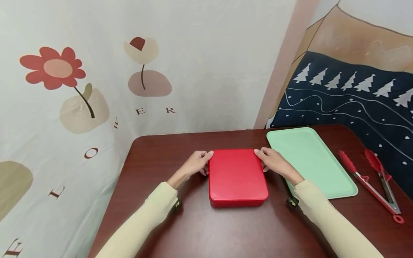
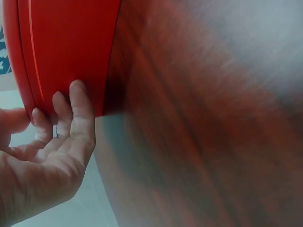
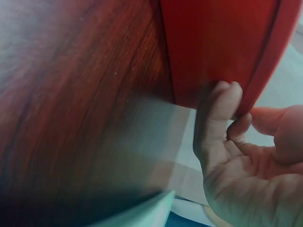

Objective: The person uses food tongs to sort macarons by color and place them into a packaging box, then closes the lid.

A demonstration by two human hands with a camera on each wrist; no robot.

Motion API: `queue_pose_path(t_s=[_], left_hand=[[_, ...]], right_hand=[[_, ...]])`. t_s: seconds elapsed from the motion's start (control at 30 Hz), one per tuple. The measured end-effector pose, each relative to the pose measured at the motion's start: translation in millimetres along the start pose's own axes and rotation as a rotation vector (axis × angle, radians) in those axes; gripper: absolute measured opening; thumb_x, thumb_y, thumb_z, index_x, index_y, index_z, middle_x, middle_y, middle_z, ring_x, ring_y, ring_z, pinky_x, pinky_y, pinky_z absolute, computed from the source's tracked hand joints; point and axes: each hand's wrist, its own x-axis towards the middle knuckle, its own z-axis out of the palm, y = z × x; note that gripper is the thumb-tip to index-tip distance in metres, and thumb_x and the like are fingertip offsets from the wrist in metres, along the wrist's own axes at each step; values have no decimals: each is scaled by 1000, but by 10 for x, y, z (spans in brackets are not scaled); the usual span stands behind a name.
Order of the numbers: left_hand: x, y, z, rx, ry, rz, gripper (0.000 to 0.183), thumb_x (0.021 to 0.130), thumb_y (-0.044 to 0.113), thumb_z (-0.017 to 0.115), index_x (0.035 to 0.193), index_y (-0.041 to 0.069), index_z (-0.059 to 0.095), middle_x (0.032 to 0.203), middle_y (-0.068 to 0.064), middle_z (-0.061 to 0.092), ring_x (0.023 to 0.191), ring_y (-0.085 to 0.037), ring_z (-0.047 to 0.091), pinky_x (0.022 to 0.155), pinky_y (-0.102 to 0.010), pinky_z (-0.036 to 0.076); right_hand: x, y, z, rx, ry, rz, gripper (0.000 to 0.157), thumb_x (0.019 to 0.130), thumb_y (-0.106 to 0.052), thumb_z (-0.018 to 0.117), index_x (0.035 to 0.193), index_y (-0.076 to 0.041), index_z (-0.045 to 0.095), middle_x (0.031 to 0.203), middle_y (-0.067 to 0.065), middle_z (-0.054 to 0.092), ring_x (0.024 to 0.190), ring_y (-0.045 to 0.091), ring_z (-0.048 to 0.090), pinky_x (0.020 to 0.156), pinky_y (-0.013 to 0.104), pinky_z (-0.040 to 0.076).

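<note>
A red rectangular box [image 1: 238,175] with a fitted lid lies flat on the table. At its far left corner my left hand [image 1: 196,163] pinches the lid's rim, thumb on top. In the left wrist view, the left hand's fingers [image 2: 81,109] curl against the box's side wall [image 2: 71,47], the index finger just under the lid's edge. My right hand [image 1: 270,160] grips the far right corner in the same way. The right wrist view has its fingertips [image 3: 232,92] on the side wall and the thumb at the lid's edge. The inside of the box is hidden.
A mint green tray [image 1: 309,161] lies right of the box, partly under my right forearm. Farther right are red-tipped tongs [image 1: 374,186], spread apart. The dark brown table [image 1: 164,150] backs onto a printed cloth [image 1: 206,71].
</note>
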Motion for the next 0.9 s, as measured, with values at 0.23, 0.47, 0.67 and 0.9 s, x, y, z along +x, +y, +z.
queue_pose_path(t_s=[0.23, 0.47, 0.67, 0.9], left_hand=[[96, 7, -22, 11, 13, 9, 42, 116, 33, 57, 86, 3, 57, 74, -16, 63, 64, -23, 63, 57, -34, 60], [94, 15, -29, -12, -36, 5, 40, 117, 33, 54, 90, 4, 55, 75, -12, 62, 63, -23, 63, 57, -33, 60], [76, 18, 16, -25, -11, 25, 40, 118, 32, 52, 89, 5, 50, 75, -11, 60, 62, -24, 62, 56, -34, 58], [-47, 34, 13, 68, 64, 55, 42, 117, 44, 50, 105, 3, 53, 92, -19, 65, 79, -33, 69, 66, -41, 61]], right_hand=[[80, 0, 44, 56, 17, 30, 38, 116, -33, 55, 91, -4, 57, 76, 8, 59, 67, 19, 60, 62, 28, 57], [83, -27, 72, 73, 45, 33, 37, 117, -31, 53, 95, -2, 61, 74, 5, 59, 64, 16, 58, 59, 26, 55], [90, -24, 111, 61, 83, 40, 37, 118, -33, 51, 96, -3, 58, 73, 6, 56, 64, 18, 56, 58, 28, 55], [9, 10, 39, -68, 126, -32, 29, 119, -23, 44, 108, 0, 58, 91, 13, 64, 81, 25, 67, 73, 35, 59]])
